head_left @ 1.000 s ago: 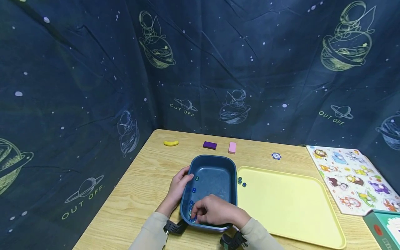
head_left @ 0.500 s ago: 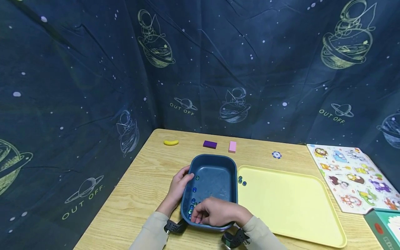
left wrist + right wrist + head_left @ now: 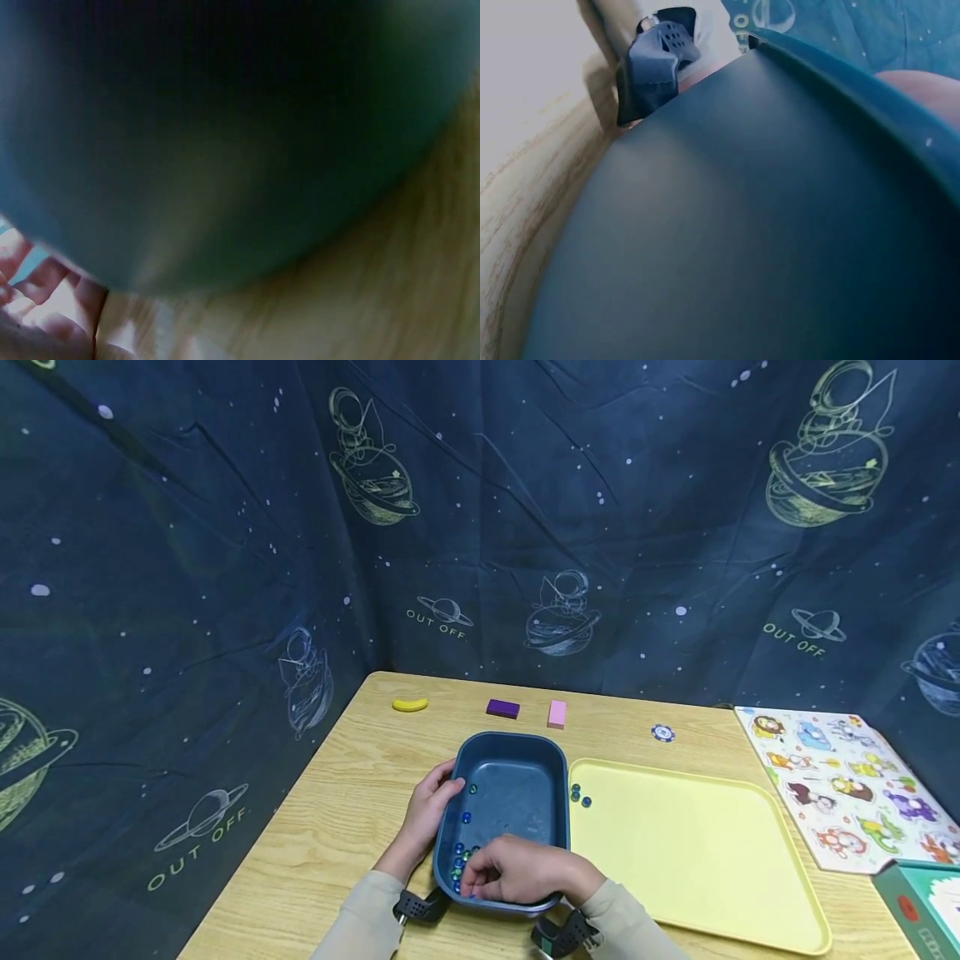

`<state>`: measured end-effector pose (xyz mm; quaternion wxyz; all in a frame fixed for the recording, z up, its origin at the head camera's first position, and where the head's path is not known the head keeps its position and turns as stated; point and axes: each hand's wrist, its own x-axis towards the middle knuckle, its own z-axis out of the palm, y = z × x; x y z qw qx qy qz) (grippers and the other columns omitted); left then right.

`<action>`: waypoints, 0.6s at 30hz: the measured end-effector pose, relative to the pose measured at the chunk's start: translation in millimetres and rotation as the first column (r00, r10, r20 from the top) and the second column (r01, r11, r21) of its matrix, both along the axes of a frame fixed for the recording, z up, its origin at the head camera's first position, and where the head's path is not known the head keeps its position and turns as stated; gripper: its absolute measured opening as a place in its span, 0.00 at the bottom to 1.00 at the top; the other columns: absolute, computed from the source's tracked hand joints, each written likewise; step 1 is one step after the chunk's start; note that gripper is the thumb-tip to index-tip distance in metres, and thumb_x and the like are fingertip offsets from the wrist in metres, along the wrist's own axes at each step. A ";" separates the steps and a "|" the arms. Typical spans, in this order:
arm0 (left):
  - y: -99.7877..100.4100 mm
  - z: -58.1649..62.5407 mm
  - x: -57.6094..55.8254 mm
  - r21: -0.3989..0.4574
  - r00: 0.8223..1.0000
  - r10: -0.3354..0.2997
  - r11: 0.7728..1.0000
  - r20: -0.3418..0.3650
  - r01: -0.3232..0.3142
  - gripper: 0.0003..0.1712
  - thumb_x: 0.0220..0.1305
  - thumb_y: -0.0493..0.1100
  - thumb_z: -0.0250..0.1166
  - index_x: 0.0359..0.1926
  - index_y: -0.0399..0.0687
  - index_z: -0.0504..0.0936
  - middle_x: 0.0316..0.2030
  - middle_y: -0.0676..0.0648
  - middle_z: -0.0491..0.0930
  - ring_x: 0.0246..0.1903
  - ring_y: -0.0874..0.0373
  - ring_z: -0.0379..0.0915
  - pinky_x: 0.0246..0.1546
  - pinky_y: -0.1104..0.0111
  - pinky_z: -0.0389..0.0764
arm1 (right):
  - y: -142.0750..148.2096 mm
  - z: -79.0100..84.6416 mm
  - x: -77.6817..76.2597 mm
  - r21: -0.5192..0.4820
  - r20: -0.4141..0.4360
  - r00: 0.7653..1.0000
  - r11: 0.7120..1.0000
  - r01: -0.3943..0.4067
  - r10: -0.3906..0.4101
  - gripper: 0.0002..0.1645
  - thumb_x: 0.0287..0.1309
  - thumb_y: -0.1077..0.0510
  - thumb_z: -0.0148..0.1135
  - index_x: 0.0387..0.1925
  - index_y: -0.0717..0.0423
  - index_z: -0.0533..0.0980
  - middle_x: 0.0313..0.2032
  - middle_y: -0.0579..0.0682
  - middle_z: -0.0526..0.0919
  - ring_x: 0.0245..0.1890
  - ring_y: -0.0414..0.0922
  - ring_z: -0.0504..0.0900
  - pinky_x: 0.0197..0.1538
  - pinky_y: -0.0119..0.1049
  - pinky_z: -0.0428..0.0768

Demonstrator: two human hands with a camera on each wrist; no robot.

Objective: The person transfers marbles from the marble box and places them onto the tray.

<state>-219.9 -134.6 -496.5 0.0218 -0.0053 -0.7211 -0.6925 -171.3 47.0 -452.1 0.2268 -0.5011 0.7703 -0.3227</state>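
My left hand [image 3: 429, 808] grips the left wall of a dark blue bin [image 3: 551, 752], its thumb lying over the rim. Inside the bin's near end is my right hand [image 3: 517, 870], fingers bent down among glass marbles [image 3: 459, 862]. A bit of blue shows right at its fingertips; whether they pinch a marble I cannot tell. Several blue and green marbles gather in the near left corner, and a blue marble [image 3: 467, 817] and a green marble [image 3: 473, 789] lie farther up the left side. Both wrist views are mostly filled by the bin's outer wall [image 3: 705, 210].
A yellow tray [image 3: 690, 852] adjoins the bin's right side, with three marbles [image 3: 576, 793] at its left end. Behind are a toy banana [image 3: 409, 705], a purple block [image 3: 502, 708], a pink block [image 3: 557, 714] and a poker chip [image 3: 663, 733]. An animal puzzle board [image 3: 847, 785] and a green box [image 3: 918, 902] stand right.
The right hand's fingers have shifted slightly right and toward the bin's near wall, uncovering more marbles in the corner. The left hand keeps its hold on the bin.
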 end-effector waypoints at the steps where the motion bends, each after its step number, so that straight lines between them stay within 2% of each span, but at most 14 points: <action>1: 0.2 0.4 0.1 0.002 1.000 -0.001 1.000 -0.001 0.001 0.20 0.62 0.41 0.56 0.56 0.44 0.73 0.51 0.42 0.74 0.46 0.56 0.70 0.45 0.69 0.70 | 0.0 0.1 0.1 -0.001 0.001 1.000 1.000 0.002 -0.002 0.07 0.57 0.63 0.56 0.33 0.49 0.78 0.27 0.35 0.79 0.28 0.26 0.75 0.35 0.20 0.73; 6: -0.1 5.2 1.7 0.013 1.000 -0.015 1.000 0.010 0.015 0.21 0.62 0.39 0.56 0.57 0.41 0.72 0.52 0.39 0.73 0.45 0.57 0.70 0.45 0.71 0.70 | -0.3 1.1 -0.2 -0.065 0.035 0.999 0.998 0.025 -0.023 0.06 0.57 0.63 0.56 0.34 0.50 0.78 0.26 0.36 0.80 0.27 0.26 0.75 0.33 0.22 0.74; 11: 1.2 19.2 10.1 0.008 0.999 -0.037 0.999 0.026 0.037 0.22 0.63 0.37 0.54 0.58 0.37 0.69 0.53 0.36 0.72 0.44 0.57 0.69 0.44 0.70 0.70 | 2.4 7.2 -1.1 -0.163 0.095 0.991 0.980 0.113 -0.099 0.06 0.58 0.62 0.55 0.34 0.52 0.78 0.26 0.41 0.80 0.21 0.27 0.71 0.27 0.23 0.72; 15: 4.2 29.3 15.4 -0.015 0.999 -0.034 0.999 0.017 0.034 0.22 0.63 0.37 0.54 0.58 0.35 0.69 0.53 0.35 0.71 0.44 0.58 0.69 0.44 0.71 0.70 | 10.3 23.1 -3.0 -0.210 0.078 0.979 0.957 0.202 -0.189 0.07 0.58 0.61 0.55 0.34 0.49 0.79 0.28 0.42 0.81 0.21 0.30 0.71 0.26 0.24 0.70; 18: 4.4 29.8 15.4 -0.026 1.000 -0.028 0.999 0.011 0.029 0.22 0.63 0.37 0.54 0.58 0.36 0.69 0.53 0.35 0.71 0.43 0.58 0.69 0.44 0.70 0.70 | 20.2 43.1 -3.0 -0.241 0.088 0.959 0.928 0.283 -0.270 0.09 0.58 0.64 0.54 0.34 0.50 0.79 0.29 0.44 0.81 0.25 0.33 0.72 0.29 0.27 0.71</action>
